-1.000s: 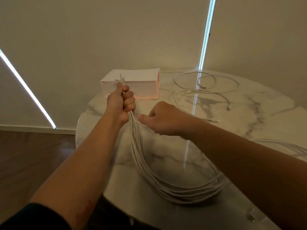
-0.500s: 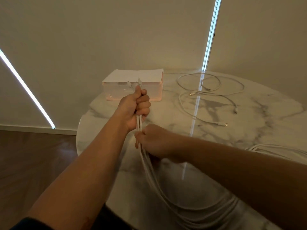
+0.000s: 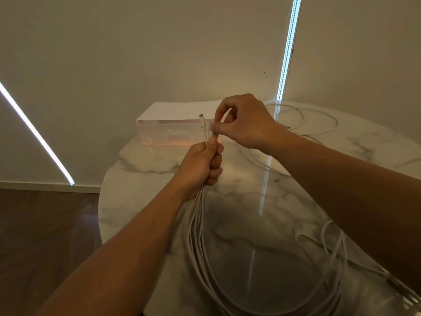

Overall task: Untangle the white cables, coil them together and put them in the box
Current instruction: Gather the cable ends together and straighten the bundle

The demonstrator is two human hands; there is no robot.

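My left hand (image 3: 202, 163) grips a bundle of white cables (image 3: 200, 242) in its fist above the marble table. The strands hang down from the fist and loop across the table to the lower right. One connector end (image 3: 201, 119) sticks up above the fist. My right hand (image 3: 241, 120) is raised just above the left fist and pinches another cable end between thumb and fingertips. The clear box (image 3: 173, 131) with a white lid stands behind both hands at the table's far left edge.
A second loose white cable (image 3: 303, 124) lies in loops at the back right of the round marble table (image 3: 284, 185). The table's left edge drops to a dark wooden floor (image 3: 45, 236). A wall stands close behind the box.
My right hand has let go of the strands below the left fist and risen above it, where it now pinches a cable end. The left fist has stayed closed on the bundle.
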